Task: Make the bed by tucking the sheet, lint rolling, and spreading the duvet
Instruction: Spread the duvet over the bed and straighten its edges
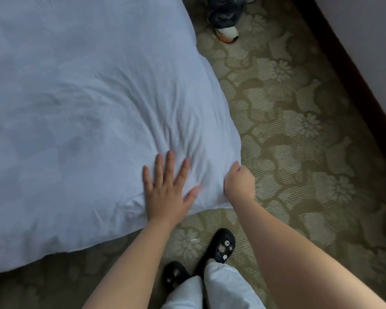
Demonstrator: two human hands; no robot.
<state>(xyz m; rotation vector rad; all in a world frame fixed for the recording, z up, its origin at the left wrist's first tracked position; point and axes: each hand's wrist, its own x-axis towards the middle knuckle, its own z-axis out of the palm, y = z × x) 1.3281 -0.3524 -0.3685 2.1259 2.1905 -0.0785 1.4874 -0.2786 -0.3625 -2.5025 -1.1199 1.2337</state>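
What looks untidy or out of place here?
The duvet is creased near its corner, where the right hand grips it and the left hand presses flat. A small white scrap lies on the carpet.

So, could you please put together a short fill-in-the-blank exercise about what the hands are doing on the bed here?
1. The left hand lies ____ on the white duvet, fingers spread.
2. The right hand grips the duvet's ____.
3. The person's black shoes stand on a carpet with a ____ pattern.

Missing words: flat; corner; floral
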